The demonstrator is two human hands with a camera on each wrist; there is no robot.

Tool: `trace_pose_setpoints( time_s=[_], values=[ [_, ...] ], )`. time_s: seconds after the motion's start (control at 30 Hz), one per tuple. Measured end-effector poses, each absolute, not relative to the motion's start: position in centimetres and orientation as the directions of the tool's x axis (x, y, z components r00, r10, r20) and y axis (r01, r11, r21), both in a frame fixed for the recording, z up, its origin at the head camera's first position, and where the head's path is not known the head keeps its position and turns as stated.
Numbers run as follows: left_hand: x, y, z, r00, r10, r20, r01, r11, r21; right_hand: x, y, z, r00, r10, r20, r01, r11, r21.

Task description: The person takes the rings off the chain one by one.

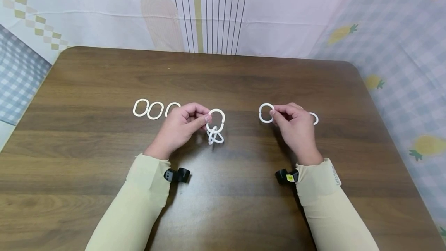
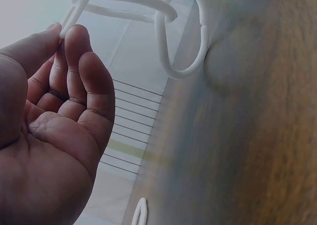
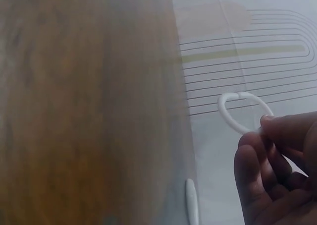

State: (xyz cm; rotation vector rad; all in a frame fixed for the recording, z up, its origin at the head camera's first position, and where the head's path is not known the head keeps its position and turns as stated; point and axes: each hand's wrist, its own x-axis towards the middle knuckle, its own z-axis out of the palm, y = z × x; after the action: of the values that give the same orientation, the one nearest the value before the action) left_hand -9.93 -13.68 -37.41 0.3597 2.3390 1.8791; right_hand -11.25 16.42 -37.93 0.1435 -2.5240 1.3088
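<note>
My left hand (image 1: pixel 181 127) pinches the top link (image 1: pixel 217 110) of a short chain of white plastic links between thumb and fingertips. Two more links hang from it; the lowest link (image 2: pixel 162 46) shows clearly in the left wrist view, a small split in its side. To the right, my right hand (image 1: pixel 296 129) holds a single white oval link (image 1: pixel 260 114) by its edge between thumb and finger. That single link (image 3: pixel 224 113) has a small split too and stands apart from the chain. Both hands are above the brown wooden table (image 1: pixel 230 204).
Left of the left hand, three loose white links lie in a row: an outer link (image 1: pixel 134 108), a middle link (image 1: pixel 148 112) and one partly hidden link (image 1: pixel 167 109). Another link (image 1: pixel 316 117) lies partly hidden behind the right hand. A patterned cloth (image 1: pixel 278 18) hangs behind the table.
</note>
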Motion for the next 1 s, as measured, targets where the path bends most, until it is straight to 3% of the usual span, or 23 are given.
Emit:
trace_pose_setpoints(
  time_s=[0.57,1.0],
  values=[
    [-9.7,-13.8,-37.2,-0.966,0.253,0.053,0.107,0.208,0.972,-11.6,17.3,-38.9,-0.993,0.093,0.072,-0.004,0.587,-0.810],
    [-9.7,-13.8,-37.1,-0.967,0.250,0.052,0.106,0.207,0.973,-11.8,17.8,-38.9,-0.983,0.165,-0.083,0.155,0.495,-0.855]
  ],
)
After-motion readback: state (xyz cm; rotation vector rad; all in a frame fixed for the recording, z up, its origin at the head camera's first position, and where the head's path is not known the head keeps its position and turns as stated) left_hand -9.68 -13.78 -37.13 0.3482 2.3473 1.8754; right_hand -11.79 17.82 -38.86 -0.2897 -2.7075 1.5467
